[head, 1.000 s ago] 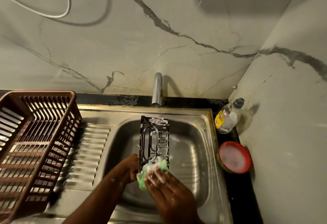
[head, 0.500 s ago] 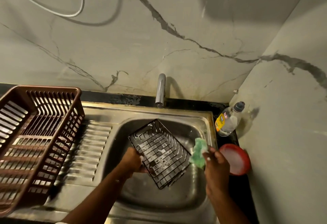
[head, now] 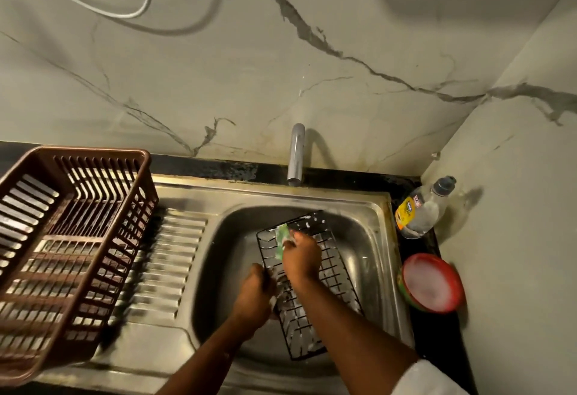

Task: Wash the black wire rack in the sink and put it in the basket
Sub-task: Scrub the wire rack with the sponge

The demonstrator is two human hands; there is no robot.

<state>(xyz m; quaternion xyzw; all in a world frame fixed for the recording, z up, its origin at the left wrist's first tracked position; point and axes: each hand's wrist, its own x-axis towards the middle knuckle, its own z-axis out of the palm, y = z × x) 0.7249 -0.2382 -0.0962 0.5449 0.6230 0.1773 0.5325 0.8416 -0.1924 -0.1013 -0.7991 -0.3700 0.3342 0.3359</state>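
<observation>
The black wire rack (head: 315, 288) is held tilted inside the sink (head: 379, 238), flecked with suds. Its left edge is gripped by the left hand (head: 254, 296), closed around the frame. A green sponge (head: 282, 240) is pinched in the right hand (head: 301, 258) and pressed against the grid near the far end. The rack is judged light and stiff but slippery with soap, so it is best taken by its thicker rim. The brown basket (head: 65, 238) is seen well to the left of the left hand, on the draining board
</observation>
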